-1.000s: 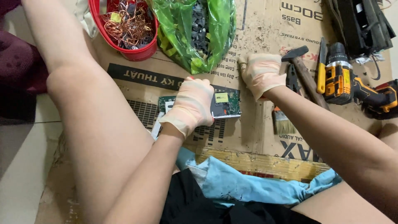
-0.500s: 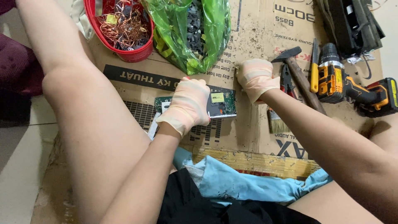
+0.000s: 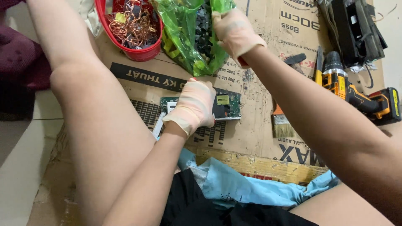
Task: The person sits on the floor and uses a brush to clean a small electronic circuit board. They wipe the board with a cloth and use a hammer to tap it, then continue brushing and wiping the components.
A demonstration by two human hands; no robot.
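Flattened brown cardboard [image 3: 259,104] is covering the floor where the person is sitting. A green rectangular circuit board [image 3: 226,106] is lying flat on it, between the person's legs. The gloved left hand [image 3: 194,106] is pressing down on the board, fingers spread over its left part. The gloved right hand [image 3: 234,31] is reaching into a crumpled green plastic bag [image 3: 184,37] of dark parts, its grip seemingly closed on something, though I cannot tell what. Left of the bag, a red plastic bowl [image 3: 138,52] is holding tangled copper wire. To the right are lying a flat paintbrush [image 3: 281,123] and a yellow-and-black cordless drill [image 3: 356,96].
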